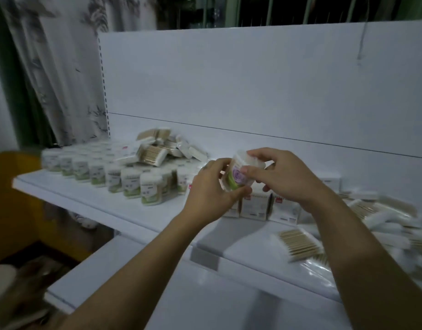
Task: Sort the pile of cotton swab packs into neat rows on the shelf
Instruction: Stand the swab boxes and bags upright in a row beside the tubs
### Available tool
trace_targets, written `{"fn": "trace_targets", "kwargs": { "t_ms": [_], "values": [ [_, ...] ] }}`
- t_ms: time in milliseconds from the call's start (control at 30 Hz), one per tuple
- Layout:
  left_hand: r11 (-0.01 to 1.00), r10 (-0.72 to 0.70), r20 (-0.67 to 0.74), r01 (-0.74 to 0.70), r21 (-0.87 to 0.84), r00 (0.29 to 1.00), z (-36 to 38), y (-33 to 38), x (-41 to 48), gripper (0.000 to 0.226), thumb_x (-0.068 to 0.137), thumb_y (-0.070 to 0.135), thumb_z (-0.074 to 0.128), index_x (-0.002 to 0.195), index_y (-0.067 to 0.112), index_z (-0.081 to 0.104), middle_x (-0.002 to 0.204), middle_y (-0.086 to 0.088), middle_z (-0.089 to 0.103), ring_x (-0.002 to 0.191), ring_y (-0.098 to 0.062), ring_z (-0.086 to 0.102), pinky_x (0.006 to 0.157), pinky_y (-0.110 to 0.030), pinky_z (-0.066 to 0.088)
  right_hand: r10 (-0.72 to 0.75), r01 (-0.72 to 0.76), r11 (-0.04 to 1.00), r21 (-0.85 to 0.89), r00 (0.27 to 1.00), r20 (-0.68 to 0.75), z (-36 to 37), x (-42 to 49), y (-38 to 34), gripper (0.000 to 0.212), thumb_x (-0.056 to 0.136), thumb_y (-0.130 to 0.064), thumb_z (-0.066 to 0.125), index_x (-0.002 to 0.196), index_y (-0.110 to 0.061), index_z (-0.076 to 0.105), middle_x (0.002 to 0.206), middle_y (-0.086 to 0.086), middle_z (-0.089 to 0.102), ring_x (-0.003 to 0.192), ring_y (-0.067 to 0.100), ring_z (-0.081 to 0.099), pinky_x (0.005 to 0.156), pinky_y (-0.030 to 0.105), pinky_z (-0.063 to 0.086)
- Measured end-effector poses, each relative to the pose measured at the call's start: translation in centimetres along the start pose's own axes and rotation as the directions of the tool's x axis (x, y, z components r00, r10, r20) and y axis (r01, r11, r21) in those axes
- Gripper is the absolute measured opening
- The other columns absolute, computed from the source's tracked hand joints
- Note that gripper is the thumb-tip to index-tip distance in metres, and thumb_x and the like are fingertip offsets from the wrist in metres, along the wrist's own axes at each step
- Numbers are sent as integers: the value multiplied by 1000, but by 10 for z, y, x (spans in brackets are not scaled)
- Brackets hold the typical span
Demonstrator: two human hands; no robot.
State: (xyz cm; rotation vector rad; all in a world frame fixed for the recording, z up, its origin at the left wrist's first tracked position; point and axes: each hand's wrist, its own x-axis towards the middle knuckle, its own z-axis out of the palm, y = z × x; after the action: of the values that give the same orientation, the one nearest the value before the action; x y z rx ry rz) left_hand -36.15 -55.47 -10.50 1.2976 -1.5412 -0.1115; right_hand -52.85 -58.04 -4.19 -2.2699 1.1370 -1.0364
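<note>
Now both the left hand (208, 186) and the right hand (280, 173) grip one round white tub of cotton swabs with a purple-and-green label (238, 176) above the white shelf (86, 198), apparently inspecting it, so next comes standing it upright beside the matching rows of green-labelled tubs (124, 179).

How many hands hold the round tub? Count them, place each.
2: left hand grips the round tub from its lower left; right hand holds its top and right. None seems hidden.
</note>
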Motion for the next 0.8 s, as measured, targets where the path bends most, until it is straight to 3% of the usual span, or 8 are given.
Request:
{"fn": "trace_targets", "kwargs": {
  "t_ms": [67, 167, 267, 333, 400, 533, 600, 800],
  "values": [
    [999, -12, 11, 12, 37, 1000, -18, -10, -4, 60, 69, 44, 82, 122, 28, 57, 112, 10, 60, 95, -2, 54, 78, -21, 47, -16, 16, 1000, 11, 1000, 25, 14, 1, -9, 46, 81, -45, 71, 124, -33, 60, 115, -15, 61, 79, 6, 62, 57, 15, 44],
    [994, -27, 32, 23, 102, 999, -44, -26, -8, 60, 66, 55, 78, 117, 32, 58, 107, 15, 61, 93, 0, 56, 80, -29, 51, -30, 30, 1000, -2, 999, 43, 34, 9, -27, 43, 79, -44, 74, 119, -32, 63, 110, -12, 64, 79, 5, 60, 69, 23, 50],
    [970, -24, 112, -4, 243, 993, -71, -43, -4, 64, 61, 76, 62, 112, 38, 57, 107, 20, 60, 100, -7, 56, 89, -42, 47, -30, 34, 993, -112, 999, 39, 52, 19, -47, 41, 76, -48, 75, 113, -33, 65, 87, -18, 57, 58, 0, 54, 49, 10, 38],
    [914, -17, 213, -71, 399, 977, -92, -58, 0, 77, 62, 87, 47, 122, 39, 54, 123, 16, 56, 120, -14, 47, 100, -42, 33, -43, 49, 979, -197, 999, 32, 69, 27, -57, 43, 75, -49, 74, 112, -30, 66, 86, -18, 55, 65, 1, 54, 57, 15, 43],
    [876, -1, 280, -134, 462, 960, -114, -81, 3, 91, 62, 90, 33, 134, 38, 49, 139, 12, 48, 132, -17, 33, 100, -40, 22, -32, 39, 972, -230, 999, 35, 86, 35, -63, 45, 74, -50, 73, 114, -30, 66, 94, -14, 59, 73, 3, 54, 70, 24, 48],
    [816, 85, 288, -233, 529, 954, -154, -135, 13, 85, 67, 86, 28, 135, 40, 48, 142, 11, 46, 134, -18, 29, 103, -43, 21, 27, -12, 970, -243, 998, 57, 119, 55, -76, 38, 75, -46, 73, 110, -32, 66, 103, -11, 61, 84, -1, 53, 68, 18, 41],
    [761, 146, 313, -309, 571, 938, -161, -157, 20, 74, 72, 79, 35, 132, 39, 51, 138, 12, 49, 131, -19, 31, 102, -43, 21, 52, -34, 959, -281, 997, 57, 137, 62, -82, 38, 75, -45, 72, 110, -32, 66, 104, -11, 61, 84, 3, 56, 74, 23, 46],
    [696, 360, 346, -497, 518, 866, -152, -189, 25, 49, 78, 55, 47, 115, 29, 64, 114, 6, 64, 113, -25, 53, 94, -44, 29, 142, -133, 862, -489, 990, -21, 180, 57, -83, 49, 72, -51, 69, 117, -31, 64, 112, -10, 64, 101, 12, 57, 89, 30, 47]
  ]
}}
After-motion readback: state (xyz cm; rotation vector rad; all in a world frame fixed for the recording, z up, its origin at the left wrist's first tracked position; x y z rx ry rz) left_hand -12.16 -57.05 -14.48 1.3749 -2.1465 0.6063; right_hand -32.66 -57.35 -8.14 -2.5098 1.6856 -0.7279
